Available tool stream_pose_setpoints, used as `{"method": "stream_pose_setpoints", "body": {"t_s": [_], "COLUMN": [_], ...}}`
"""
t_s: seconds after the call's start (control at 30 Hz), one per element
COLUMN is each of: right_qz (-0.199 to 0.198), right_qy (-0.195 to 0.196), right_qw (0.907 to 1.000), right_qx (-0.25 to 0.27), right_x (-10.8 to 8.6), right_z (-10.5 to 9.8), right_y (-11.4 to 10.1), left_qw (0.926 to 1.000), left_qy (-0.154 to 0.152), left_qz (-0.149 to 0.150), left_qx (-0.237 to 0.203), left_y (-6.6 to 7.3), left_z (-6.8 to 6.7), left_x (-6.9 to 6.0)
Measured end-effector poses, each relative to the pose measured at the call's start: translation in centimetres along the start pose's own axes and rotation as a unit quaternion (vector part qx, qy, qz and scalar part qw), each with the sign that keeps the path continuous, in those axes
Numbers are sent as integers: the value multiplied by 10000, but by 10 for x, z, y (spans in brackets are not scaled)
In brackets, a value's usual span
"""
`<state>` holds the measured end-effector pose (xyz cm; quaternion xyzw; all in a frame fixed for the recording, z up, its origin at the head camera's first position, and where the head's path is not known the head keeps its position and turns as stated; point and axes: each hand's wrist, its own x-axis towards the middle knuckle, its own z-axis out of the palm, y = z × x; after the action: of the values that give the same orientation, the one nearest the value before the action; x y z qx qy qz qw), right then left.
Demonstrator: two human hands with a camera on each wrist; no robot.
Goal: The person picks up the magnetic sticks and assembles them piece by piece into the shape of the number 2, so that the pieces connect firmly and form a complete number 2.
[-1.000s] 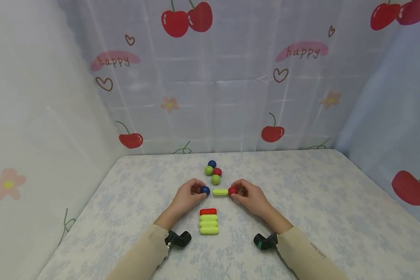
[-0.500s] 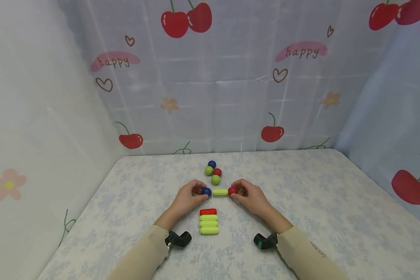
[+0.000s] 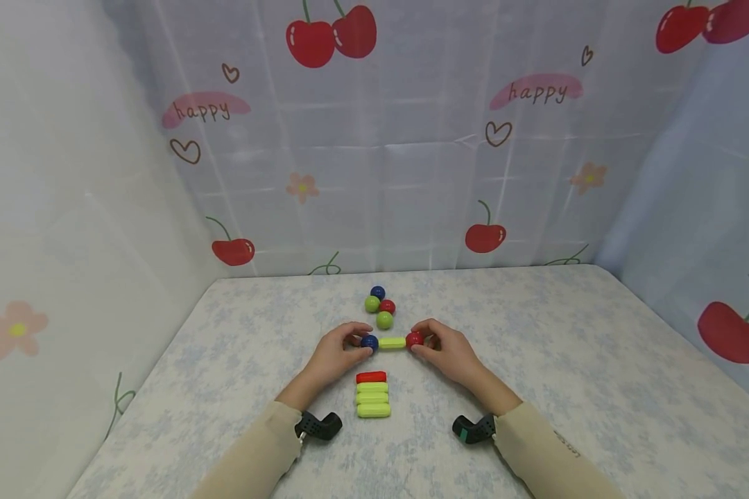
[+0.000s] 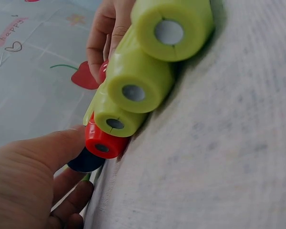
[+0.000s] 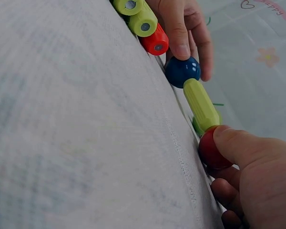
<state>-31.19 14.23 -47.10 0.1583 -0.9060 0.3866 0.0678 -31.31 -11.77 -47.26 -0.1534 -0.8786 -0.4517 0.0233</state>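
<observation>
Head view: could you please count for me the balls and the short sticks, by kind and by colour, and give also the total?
Blue balls: 2
Red balls: 2
Green balls: 2
Yellow-green sticks: 4
Red stick: 1
Total: 11

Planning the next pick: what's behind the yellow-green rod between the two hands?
Beyond the rod sit a near green ball, a red ball, a second green ball and, farthest, a blue ball. Whatever the rod itself covers cannot be seen.
</observation>
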Motion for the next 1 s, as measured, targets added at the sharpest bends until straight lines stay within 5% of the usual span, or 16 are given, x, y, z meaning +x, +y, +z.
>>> {"method": "stream_pose_setpoints", "body": {"t_s": [0.53,0.77,1.0], "right_qz": [-225,-155,-952], "right_qy": [-45,331,-186], "right_qw": [9996,9990,9952], "right_qx": [-166,-273,105], "right_x": [-1,-3,-8], "right_z": [-4,-17,-9], "right_y": [-5,-29,-59], "left_qw": [9999,9998,9997], "left_qy": [-50,-76,-36], "left_qz": [-42,-11,158], "left_qx": [137,159,155], "left_y": [-2,-3,-3], "left_z": [0,1,0], "left_x": [-2,-1,0]}}
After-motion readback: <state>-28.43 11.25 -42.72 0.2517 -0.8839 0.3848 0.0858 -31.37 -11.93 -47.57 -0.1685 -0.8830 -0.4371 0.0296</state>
